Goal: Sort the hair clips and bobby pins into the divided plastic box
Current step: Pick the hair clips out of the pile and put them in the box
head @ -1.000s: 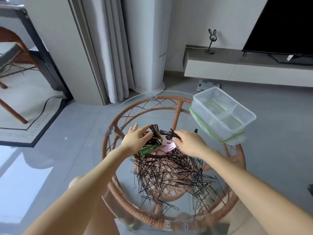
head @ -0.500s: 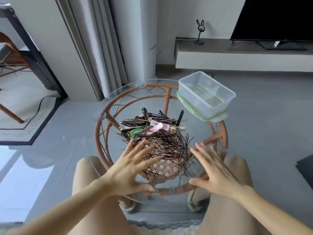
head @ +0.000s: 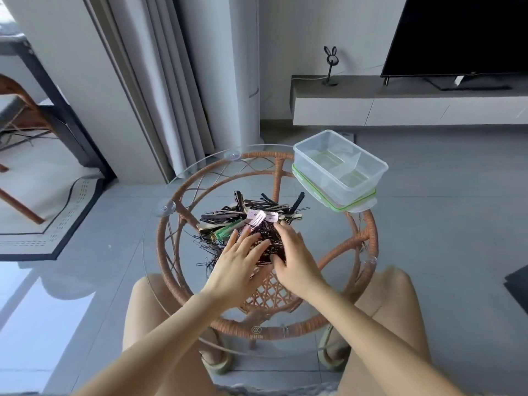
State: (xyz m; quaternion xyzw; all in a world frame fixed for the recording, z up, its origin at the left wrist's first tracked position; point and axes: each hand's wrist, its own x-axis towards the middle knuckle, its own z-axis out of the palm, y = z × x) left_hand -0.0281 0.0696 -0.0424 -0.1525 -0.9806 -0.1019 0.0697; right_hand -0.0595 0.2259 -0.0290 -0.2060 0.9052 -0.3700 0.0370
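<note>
Here, left hand [head: 237, 265], right hand [head: 297, 260] atop pins [head: 208, 247]

We see a clear glass worktop [head: 183, 252] over woven rattan. The divided box [head: 338, 164] is translucent smooth plastic. The bobby pins [head: 208, 247] look like thin dark wire, the hair clips [head: 225, 221] glossy.

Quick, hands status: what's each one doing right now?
Left hand: open, fingers straight on the bobby pins.
Right hand: open, resting on the same pile, nothing visibly gripped.

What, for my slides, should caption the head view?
Left hand and right hand rest on bobby pins; divided box sits empty.
</note>
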